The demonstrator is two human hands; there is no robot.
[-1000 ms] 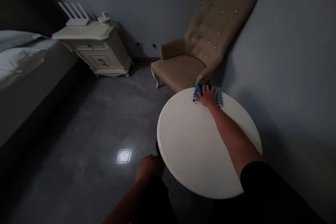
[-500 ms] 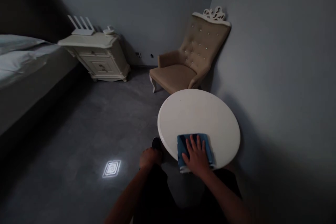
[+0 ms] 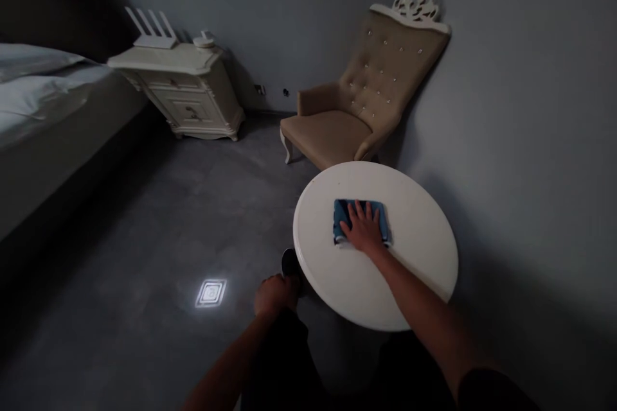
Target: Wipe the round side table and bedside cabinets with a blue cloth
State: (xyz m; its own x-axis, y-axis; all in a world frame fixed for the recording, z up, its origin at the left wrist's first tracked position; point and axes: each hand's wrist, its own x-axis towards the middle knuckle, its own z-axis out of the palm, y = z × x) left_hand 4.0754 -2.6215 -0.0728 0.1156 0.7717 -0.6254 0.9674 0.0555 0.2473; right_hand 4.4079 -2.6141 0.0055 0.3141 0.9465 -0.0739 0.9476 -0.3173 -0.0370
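My right hand (image 3: pixel 363 228) lies flat with fingers spread on a folded blue cloth (image 3: pixel 341 215), pressing it against the white round table (image 3: pixel 414 225). White edging shows along the cloth's near side. The cloth sits left of the tabletop's middle, and my forearm reaches across the near right part of the table. My left hand (image 3: pixel 276 294) rests at my left knee, left of the table. Its fingers are curled in and partly hidden, with no object visible in them.
Behind the table stands a tan tufted armchair (image 3: pixel 332 131) with a carved white crest. A white nightstand (image 3: pixel 193 96) bears a router (image 3: pixel 155 40). The bed (image 3: pixel 53 103) is at the left. A bright square pattern (image 3: pixel 211 293) shows on the grey floor. A wall borders the right.
My right hand has slid the cloth forward, away from me, from the table's near edge towards its middle. My left hand has stayed at the knee. The view has shifted slightly.
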